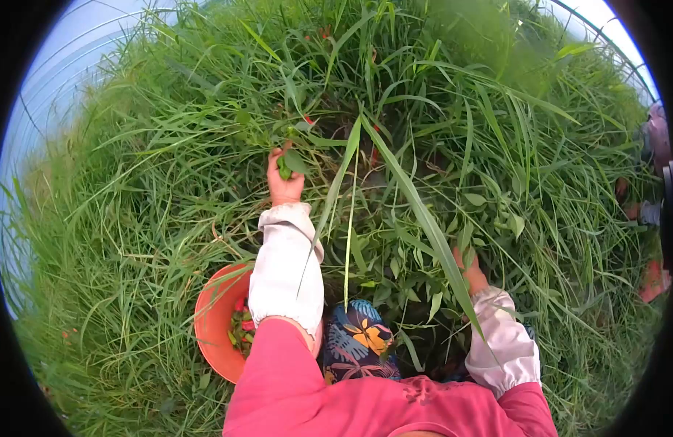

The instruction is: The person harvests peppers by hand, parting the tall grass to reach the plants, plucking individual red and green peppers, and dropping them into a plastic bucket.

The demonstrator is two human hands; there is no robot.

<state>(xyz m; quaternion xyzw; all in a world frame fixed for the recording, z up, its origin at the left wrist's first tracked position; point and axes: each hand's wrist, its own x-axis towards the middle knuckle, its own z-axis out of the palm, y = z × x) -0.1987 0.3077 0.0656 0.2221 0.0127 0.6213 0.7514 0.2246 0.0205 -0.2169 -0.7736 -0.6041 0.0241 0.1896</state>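
Note:
My left hand point(284, 178) reaches out over the grass, its fingers curled around a green pepper point(284, 169) with a leaf beside it. Among the leaves of a low plant point(402, 255) at right of centre is my right hand point(469, 268), its fingertips hidden by foliage. An orange bucket point(212, 320) stands beside my left forearm, with red and green peppers point(241, 328) inside. Red peppers point(375, 154) show between the stems ahead of me.
Tall grass point(154, 160) surrounds the plants, and long blades cross in front of me. My patterned knee point(362, 339) is at the bottom centre. Another person point(655, 138) is partly visible at the right edge. Curved frame bars show at both top corners.

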